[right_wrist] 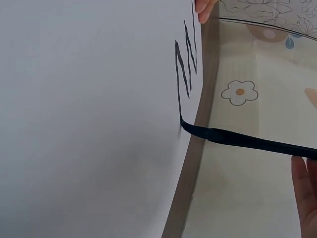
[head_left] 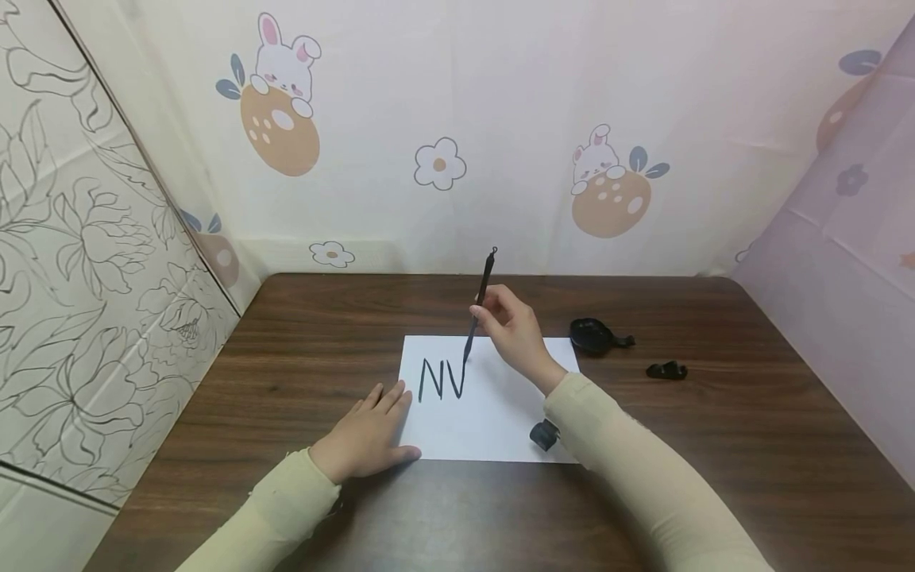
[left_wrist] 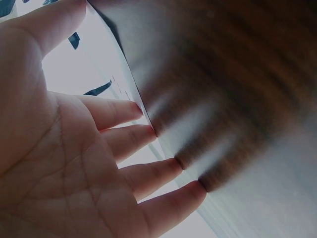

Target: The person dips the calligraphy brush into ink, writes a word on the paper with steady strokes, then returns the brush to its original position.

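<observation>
In the head view, my right hand (head_left: 516, 332) pinches a thin black writing brush (head_left: 488, 274) by its handle, which stands nearly upright. The brush's dark tip meets a white sheet of paper (head_left: 493, 425) at the top of a zigzag black stroke (head_left: 457, 384), and in the right wrist view the bristles (right_wrist: 190, 128) bend against the sheet. Left of that stroke is an N-shaped mark (head_left: 430, 381). My left hand (head_left: 368, 437) rests with spread, straight fingers at the paper's left edge; the left wrist view shows its palm and fingertips along that edge.
A black dish with a short handle (head_left: 593, 337) stands at the paper's upper right corner. Right of it lies a small black bumpy piece (head_left: 666, 370). A small black object (head_left: 545, 435) is beside the right sleeve. Patterned curtains (head_left: 500, 199) close off the wooden table's back and sides.
</observation>
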A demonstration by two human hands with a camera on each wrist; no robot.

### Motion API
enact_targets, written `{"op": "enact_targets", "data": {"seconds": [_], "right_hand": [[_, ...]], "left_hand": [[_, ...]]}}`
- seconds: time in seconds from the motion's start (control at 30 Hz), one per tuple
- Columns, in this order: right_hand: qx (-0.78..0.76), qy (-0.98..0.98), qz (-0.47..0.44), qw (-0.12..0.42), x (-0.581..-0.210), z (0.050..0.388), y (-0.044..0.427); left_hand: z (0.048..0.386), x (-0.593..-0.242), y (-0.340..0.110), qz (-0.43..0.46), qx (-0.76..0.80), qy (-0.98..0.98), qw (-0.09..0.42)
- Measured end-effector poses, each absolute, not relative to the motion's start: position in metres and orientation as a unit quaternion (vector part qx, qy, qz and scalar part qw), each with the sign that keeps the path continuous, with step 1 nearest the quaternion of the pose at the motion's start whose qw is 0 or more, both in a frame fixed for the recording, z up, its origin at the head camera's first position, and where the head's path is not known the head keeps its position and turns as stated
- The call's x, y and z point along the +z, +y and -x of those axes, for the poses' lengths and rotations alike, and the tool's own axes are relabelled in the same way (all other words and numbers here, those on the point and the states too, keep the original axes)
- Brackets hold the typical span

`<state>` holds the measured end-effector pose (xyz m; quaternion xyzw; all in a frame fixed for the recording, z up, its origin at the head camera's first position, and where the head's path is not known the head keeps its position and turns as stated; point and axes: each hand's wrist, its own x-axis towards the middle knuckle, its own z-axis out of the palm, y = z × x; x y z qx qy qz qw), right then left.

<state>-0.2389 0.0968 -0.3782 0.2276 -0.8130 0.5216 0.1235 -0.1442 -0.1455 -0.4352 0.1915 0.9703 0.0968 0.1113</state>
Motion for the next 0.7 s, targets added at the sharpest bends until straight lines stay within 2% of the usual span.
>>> {"op": "enact_targets", "data": {"seconds": [0.23, 0.7], "right_hand": [[0.531, -0.806, -0.233, 0.122, -0.397, 0.257, 0.101], [0.518, -0.801, -0.251, 0.161, -0.387, 0.248, 0.112]], "left_hand": [[0.144, -0.435, -0.145, -0.193, 0.095, 0.97, 0.112], [0.145, -0.436, -0.145, -0.192, 0.093, 0.97, 0.115]]}}
